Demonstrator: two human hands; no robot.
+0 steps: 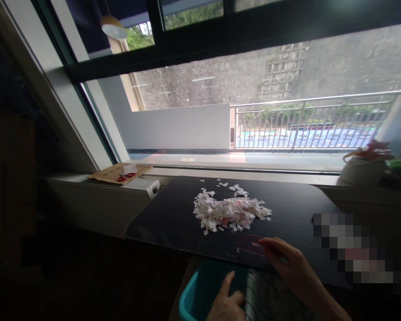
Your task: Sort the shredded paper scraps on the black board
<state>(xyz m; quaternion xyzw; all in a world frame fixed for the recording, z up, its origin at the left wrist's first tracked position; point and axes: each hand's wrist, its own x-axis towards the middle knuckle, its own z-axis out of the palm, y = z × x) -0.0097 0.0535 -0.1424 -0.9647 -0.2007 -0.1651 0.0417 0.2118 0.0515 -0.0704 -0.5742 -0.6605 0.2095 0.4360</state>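
Observation:
My right hand (287, 261) is over the near edge of the dark table (167, 214), thumb and fingers pinched together. At the fingertips lies a small, thin, see-through reddish piece (249, 244), which looks like plastic; its exact kind I cannot make out. Beyond it spreads a heap of small torn paper scraps (229, 211), mostly white with some pink. Below the table edge, my left hand (227, 301) is over a teal plastic bin (189, 296). Its index finger stretches forward, the others are bent, and nothing shows in it.
Scissors with red handles (126, 177) lie on brown paper (102, 174) by the window, above a white radiator (142, 184). A white pot with plants (364, 171) stands on the right of the sill. Striped cloth (252, 294) lies beside the bin. A blurred patch covers the table's right side.

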